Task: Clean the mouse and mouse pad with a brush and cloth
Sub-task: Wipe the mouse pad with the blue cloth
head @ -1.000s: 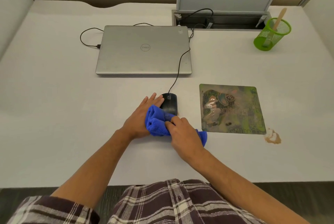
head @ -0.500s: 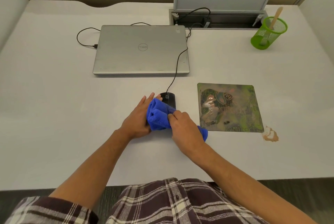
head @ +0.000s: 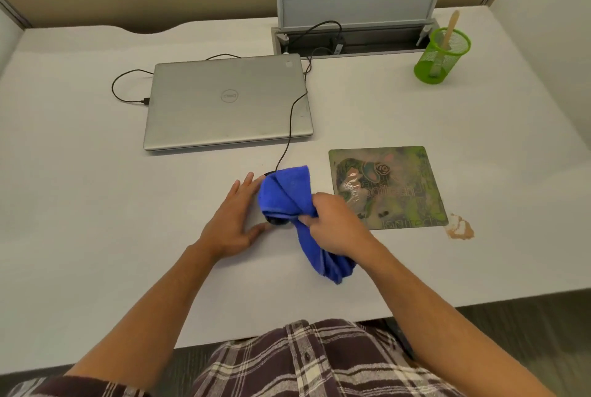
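Observation:
A blue cloth [head: 289, 193] lies draped over the black wired mouse [head: 277, 221], of which only the near end shows under the fabric. My right hand [head: 332, 220] is closed on the cloth, whose tail hangs down toward the desk's front. My left hand [head: 235, 215] rests against the mouse's left side, fingers along it and thumb at its near end. The mouse pad [head: 388, 187], green with a worn print and dark specks, lies flat just right of the mouse. The brush [head: 446, 41], with a wooden handle, stands in a green mesh cup [head: 441, 55] at the back right.
A closed silver laptop [head: 228, 102] sits behind the mouse, with the mouse cable [head: 292, 121] running across its right edge to an open cable tray [head: 351, 41]. A brown stain [head: 460, 228] marks the desk by the pad's near right corner.
The cloth has slid forward over the mouse and now hides nearly all of it. My right hand moved up and right with the cloth; the view shifted left.

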The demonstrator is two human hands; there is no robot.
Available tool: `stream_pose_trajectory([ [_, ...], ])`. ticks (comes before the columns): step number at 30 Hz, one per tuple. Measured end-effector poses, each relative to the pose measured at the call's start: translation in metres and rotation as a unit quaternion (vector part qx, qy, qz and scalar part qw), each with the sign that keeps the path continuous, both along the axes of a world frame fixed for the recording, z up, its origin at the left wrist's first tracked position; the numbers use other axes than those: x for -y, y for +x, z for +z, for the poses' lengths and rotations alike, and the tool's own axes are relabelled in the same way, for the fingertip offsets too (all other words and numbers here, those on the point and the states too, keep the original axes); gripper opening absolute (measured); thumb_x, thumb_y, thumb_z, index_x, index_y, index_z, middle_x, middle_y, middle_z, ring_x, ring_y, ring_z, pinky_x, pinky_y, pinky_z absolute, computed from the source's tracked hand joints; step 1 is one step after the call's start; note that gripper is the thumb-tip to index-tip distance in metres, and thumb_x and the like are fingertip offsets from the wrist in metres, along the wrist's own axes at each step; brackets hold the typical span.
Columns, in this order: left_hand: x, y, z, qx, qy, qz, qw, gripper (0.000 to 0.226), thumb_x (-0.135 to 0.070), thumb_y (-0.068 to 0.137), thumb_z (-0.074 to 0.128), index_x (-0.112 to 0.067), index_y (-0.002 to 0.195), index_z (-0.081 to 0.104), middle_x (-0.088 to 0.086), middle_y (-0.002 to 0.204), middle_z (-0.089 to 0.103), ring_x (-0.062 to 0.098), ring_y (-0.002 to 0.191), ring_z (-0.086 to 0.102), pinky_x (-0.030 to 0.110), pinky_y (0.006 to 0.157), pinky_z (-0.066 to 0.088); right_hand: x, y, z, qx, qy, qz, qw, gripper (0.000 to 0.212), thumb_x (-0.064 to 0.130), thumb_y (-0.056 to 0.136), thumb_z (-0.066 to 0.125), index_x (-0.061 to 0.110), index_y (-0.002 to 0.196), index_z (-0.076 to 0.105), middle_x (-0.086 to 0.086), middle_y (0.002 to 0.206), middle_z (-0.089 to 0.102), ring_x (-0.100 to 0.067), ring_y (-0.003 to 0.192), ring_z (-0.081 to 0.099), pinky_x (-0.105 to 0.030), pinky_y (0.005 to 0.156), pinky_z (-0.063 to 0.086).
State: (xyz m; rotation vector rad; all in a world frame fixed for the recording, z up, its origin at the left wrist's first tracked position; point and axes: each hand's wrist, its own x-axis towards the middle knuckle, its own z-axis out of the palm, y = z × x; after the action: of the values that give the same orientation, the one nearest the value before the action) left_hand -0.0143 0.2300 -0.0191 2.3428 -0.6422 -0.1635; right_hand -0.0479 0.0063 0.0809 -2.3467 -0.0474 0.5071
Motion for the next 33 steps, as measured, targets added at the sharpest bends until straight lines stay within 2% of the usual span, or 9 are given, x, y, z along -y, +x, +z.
stream_pose_trajectory([
  [3, -0.001, -0.004, 0.001, -0.001, -0.023, 0.016, 1.0, 0.095, -0.058, 0.082, 0.061, -0.027, 0.154, 0.008, -0.019, 0.158, 0.007, 0.005, 0.148, 0.002, 0.024, 0.12, 0.001, 0.03, 0.001, 0.006, -0.017, 0.069, -0.093, 0.993, 0.017, 0.021, 0.094, 0.056, 0.005, 0.087, 0.055, -0.013, 0.083, 0.063, -0.024, 0.074, 0.06, -0.03, 0.061, 0.046],
  [6, 0.002, -0.008, 0.008, -0.001, -0.033, 0.039, 0.999, 0.104, -0.055, 0.077, 0.069, -0.026, 0.155, 0.007, -0.02, 0.16, 0.002, 0.006, 0.148, -0.001, 0.022, 0.119, 0.002, 0.062, -0.001, 0.005, 0.001, 0.12, -0.172, 0.978, 0.011, 0.021, 0.095, 0.057, 0.011, 0.1, 0.059, -0.006, 0.093, 0.067, -0.02, 0.086, 0.065, -0.032, 0.074, 0.053],
  [11, 0.042, -0.015, 0.032, 0.137, -0.02, 0.021, 0.99, 0.069, -0.04, 0.089, 0.061, -0.009, 0.146, 0.038, 0.006, 0.158, 0.027, 0.023, 0.148, 0.017, 0.038, 0.12, 0.017, 0.106, -0.001, 0.002, 0.054, 0.157, -0.264, 0.95, 0.015, 0.021, 0.095, 0.058, 0.027, 0.109, 0.055, 0.012, 0.097, 0.064, -0.005, 0.087, 0.063, -0.021, 0.069, 0.048],
  [15, 0.097, -0.028, 0.04, 0.226, -0.005, 0.021, 0.974, 0.041, -0.019, 0.092, 0.061, -0.002, 0.129, 0.057, 0.013, 0.14, 0.051, 0.024, 0.14, 0.036, 0.036, 0.115, 0.03, 0.129, 0.006, -0.001, 0.098, 0.091, -0.273, 0.953, 0.016, 0.022, 0.095, 0.057, 0.03, 0.107, 0.05, 0.017, 0.09, 0.058, -0.001, 0.081, 0.057, -0.018, 0.063, 0.041],
  [20, 0.151, -0.035, 0.033, 0.166, 0.027, 0.014, 0.986, 0.042, -0.005, 0.089, 0.063, 0.004, 0.129, 0.056, 0.018, 0.133, 0.056, 0.034, 0.133, 0.045, 0.043, 0.11, 0.037, 0.146, 0.018, -0.012, 0.112, -0.005, -0.261, 0.959, 0.021, 0.024, 0.096, 0.054, 0.018, 0.116, 0.051, -0.003, 0.099, 0.062, -0.024, 0.086, 0.06, -0.04, 0.076, 0.051],
  [23, 0.16, -0.029, 0.023, 0.112, 0.064, 0.031, 0.991, 0.042, -0.007, 0.095, 0.053, 0.004, 0.136, 0.049, 0.019, 0.142, 0.049, 0.034, 0.139, 0.037, 0.044, 0.117, 0.025, 0.152, 0.024, -0.022, 0.113, -0.062, -0.259, 0.957, 0.019, 0.028, 0.095, 0.053, 0.017, 0.11, 0.05, -0.005, 0.095, 0.062, -0.029, 0.085, 0.06, -0.046, 0.077, 0.052],
  [27, 0.161, -0.022, 0.008, 0.087, 0.083, 0.044, 0.992, 0.043, -0.009, 0.1, 0.044, 0.002, 0.142, 0.042, 0.016, 0.149, 0.042, 0.031, 0.144, 0.027, 0.035, 0.119, 0.008, 0.147, 0.032, -0.036, 0.147, -0.116, -0.243, 0.952, 0.016, 0.03, 0.095, 0.052, 0.014, 0.092, 0.05, -0.003, 0.083, 0.055, -0.024, 0.074, 0.056, -0.035, 0.062, 0.044],
  [31, 0.16, -0.024, 0.0, 0.075, 0.092, 0.046, 0.992, 0.046, -0.012, 0.101, 0.042, -0.003, 0.146, 0.036, 0.01, 0.153, 0.035, 0.024, 0.146, 0.02, 0.035, 0.119, 0.004, 0.128, 0.039, -0.052, 0.152, -0.173, -0.165, 0.959, 0.03, 0.012, 0.095, 0.046, 0.009, 0.125, 0.051, -0.011, 0.094, 0.054, -0.025, 0.08, 0.054, -0.034, 0.06, 0.041],
  [33, 0.16, -0.024, -0.002, 0.07, 0.101, 0.047, 0.991, 0.047, -0.016, 0.102, 0.039, -0.005, 0.148, 0.033, 0.007, 0.156, 0.031, 0.019, 0.147, 0.014, 0.035, 0.12, 0.003, 0.125, 0.043, -0.055, 0.15, -0.19, -0.159, 0.957, 0.036, 0.005, 0.091, 0.048, 0.007, 0.127, 0.051, -0.012, 0.097, 0.055, -0.024, 0.081, 0.053, -0.03, 0.06, 0.036],
])
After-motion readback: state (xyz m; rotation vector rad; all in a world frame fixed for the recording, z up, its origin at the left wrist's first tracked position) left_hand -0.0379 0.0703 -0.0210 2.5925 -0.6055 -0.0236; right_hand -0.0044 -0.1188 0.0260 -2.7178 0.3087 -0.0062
